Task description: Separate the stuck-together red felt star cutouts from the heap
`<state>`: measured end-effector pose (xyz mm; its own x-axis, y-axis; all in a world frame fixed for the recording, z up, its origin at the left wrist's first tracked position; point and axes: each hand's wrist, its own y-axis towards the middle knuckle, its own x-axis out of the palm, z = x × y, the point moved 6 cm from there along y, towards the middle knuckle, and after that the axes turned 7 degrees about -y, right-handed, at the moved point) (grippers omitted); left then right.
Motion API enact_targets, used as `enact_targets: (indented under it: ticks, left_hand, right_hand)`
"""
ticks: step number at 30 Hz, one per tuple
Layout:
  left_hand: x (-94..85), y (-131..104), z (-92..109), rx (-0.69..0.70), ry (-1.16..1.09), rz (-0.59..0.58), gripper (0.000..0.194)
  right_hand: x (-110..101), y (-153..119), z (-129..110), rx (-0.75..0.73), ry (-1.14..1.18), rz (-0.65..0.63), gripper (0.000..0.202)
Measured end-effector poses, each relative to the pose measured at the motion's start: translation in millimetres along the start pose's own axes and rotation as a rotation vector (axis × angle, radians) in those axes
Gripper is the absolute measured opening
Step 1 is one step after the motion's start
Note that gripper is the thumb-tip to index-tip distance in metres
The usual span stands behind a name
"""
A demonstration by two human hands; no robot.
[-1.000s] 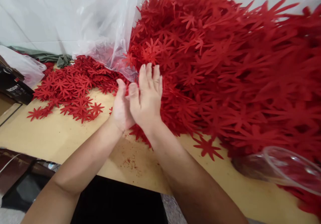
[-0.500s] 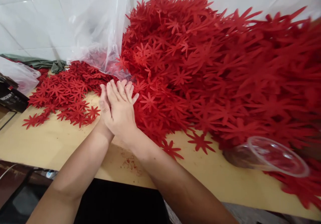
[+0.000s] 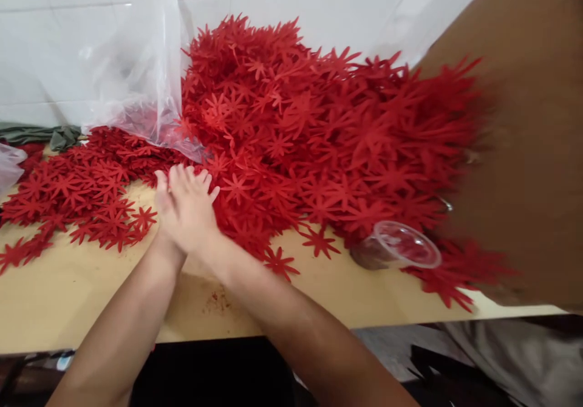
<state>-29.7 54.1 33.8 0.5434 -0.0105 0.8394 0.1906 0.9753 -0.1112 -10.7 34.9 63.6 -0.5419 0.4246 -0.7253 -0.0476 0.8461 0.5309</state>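
My right hand [image 3: 195,209] lies flat across my left hand [image 3: 166,215], palm side down, with its fingers stretched out. Most of the left hand is covered; its straight fingertips show past the edges. I see no object in either hand, though the space between the palms is hidden. Both are held in front of a large heap of red flower-shaped cut-outs [image 3: 291,133], each with several narrow petals. Left of the hands spreads a lower, flatter pile of the same red cut-outs [image 3: 86,182].
A clear plastic bag [image 3: 136,85] stands behind the hands against the white tiled wall [image 3: 273,6]. On the pale yellow tabletop [image 3: 319,300], a clear plastic cup [image 3: 387,246] lies tipped at the right. A brown board [image 3: 523,152] borders the heap. Reddish crumbs [image 3: 216,302] lie near the front edge.
The view has swung right, so the piles and hands appear farther left and the brown board has come into sight. My hands stay laid together, with only a slight shift.
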Motion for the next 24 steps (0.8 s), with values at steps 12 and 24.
enact_targets:
  ticks: [12,24]
  left_hand:
    - [-1.5,5.4,4.6,0.063,-0.077,-0.177,0.058]
    - [15.5,-4.6,-24.2,-0.048,-0.173,-0.119,0.055]
  right_hand:
    - [-5.4,-19.1,-16.7,0.063,0.046,-0.023,0.062]
    - [-10.1,39.7,75.7,0.297,0.15,0.233,0.068]
